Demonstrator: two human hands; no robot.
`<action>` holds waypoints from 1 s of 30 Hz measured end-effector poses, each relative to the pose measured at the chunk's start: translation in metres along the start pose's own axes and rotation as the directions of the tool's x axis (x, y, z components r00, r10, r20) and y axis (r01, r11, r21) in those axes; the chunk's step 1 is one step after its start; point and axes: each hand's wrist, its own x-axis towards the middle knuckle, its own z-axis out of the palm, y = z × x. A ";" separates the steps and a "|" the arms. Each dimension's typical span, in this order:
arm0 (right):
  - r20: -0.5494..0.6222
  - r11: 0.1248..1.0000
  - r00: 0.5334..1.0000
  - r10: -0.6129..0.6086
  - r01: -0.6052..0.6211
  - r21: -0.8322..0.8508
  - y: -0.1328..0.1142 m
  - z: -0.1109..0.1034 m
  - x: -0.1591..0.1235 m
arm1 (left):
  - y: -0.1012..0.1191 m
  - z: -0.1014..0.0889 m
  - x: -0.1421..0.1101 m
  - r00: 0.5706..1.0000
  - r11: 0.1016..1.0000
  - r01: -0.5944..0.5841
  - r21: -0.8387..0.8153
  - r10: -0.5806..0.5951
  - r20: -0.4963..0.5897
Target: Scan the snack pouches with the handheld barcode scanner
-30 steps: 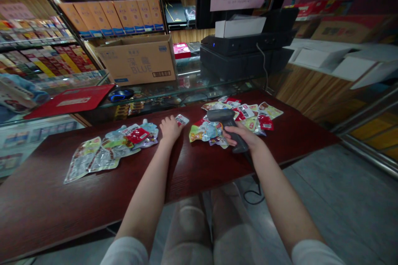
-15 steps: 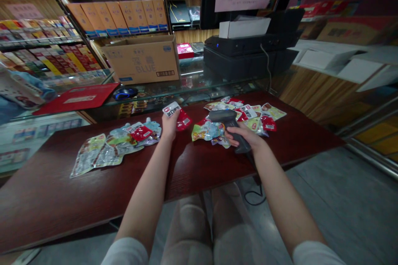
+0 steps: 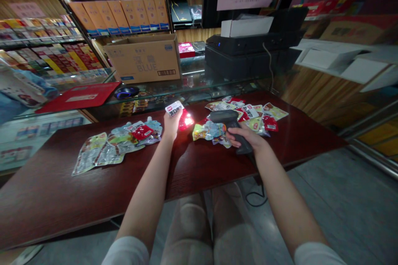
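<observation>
My left hand (image 3: 172, 123) is closed on a red and white snack packet (image 3: 174, 108), held just above the tabletop. Bright light falls on the packet's red part, to the right of my fingers. In my right hand (image 3: 245, 137) is a dark barcode scanner (image 3: 224, 116), gripped by its handle, its head pointing left toward the packet. Left of my left hand lies a row of overlapping snack pouches (image 3: 107, 149) with a red packet (image 3: 142, 131) on top. Under and behind the scanner, more pouches (image 3: 209, 131) and packets (image 3: 248, 112) lie in a heap.
The dark red wooden table (image 3: 130, 186) meets a glass counter with a cardboard box (image 3: 146, 60), a mouse (image 3: 126, 92), a red mat (image 3: 81, 96) and a black register (image 3: 248, 58). The scanner's cable (image 3: 256, 201) hangs below the table edge. Shelves of boxed goods stand behind.
A bright light now shines on the red part of the packet in my left hand. The packet has tilted slightly. My right hand keeps the scanner in nearly the same place.
</observation>
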 end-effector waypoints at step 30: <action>-0.033 0.999 0.999 -0.018 0.019 0.048 -0.001 0.002 -0.001 | 0.002 -0.047 -0.003 0.966 0.120 -0.198 0.973 -0.144 0.214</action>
